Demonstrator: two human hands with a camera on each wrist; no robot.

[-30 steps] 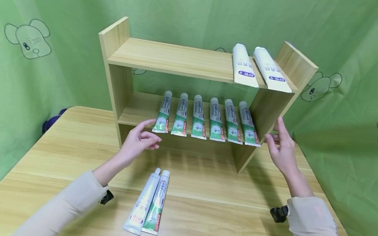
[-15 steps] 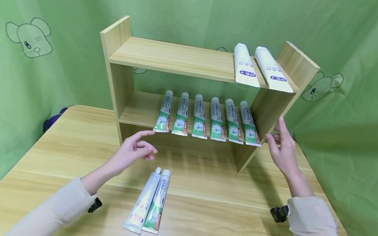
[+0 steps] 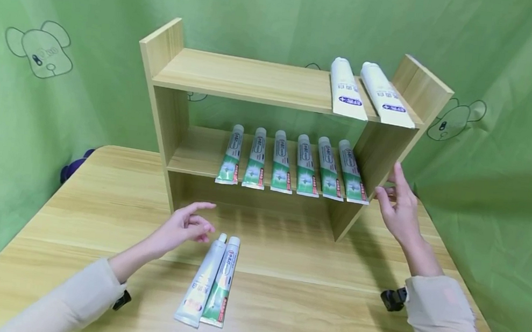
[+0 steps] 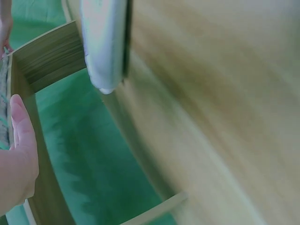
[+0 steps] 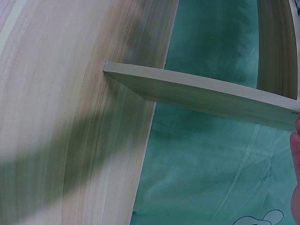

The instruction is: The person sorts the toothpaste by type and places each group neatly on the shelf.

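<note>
My left hand (image 3: 181, 233) holds nothing; it hovers over the table near the cap ends of two toothpaste tubes, index finger stretched out. One is a silvery-white toothpaste tube (image 3: 200, 286), which partly overlaps a green-and-white toothpaste tube (image 3: 221, 286) beside it. In the left wrist view the hand (image 4: 18, 159) appears at the left edge, with a white tube (image 4: 104, 42) above. My right hand (image 3: 400, 210) touches the right side panel of the wooden shelf (image 3: 255, 81) with loosely extended fingers; only part of its fingers (image 5: 296, 150) shows in the right wrist view.
On the middle board, several green-and-white toothpaste tubes (image 3: 281, 162) lie in a row, caps to the back. Two white tubes (image 3: 347, 88) lie at the right of the top board. Green curtain (image 3: 272, 15) hangs behind the wooden table (image 3: 304, 311).
My left hand has come away from the leftmost tube on the middle board and moved down toward the two tubes on the table. My right hand stays at the side panel.
</note>
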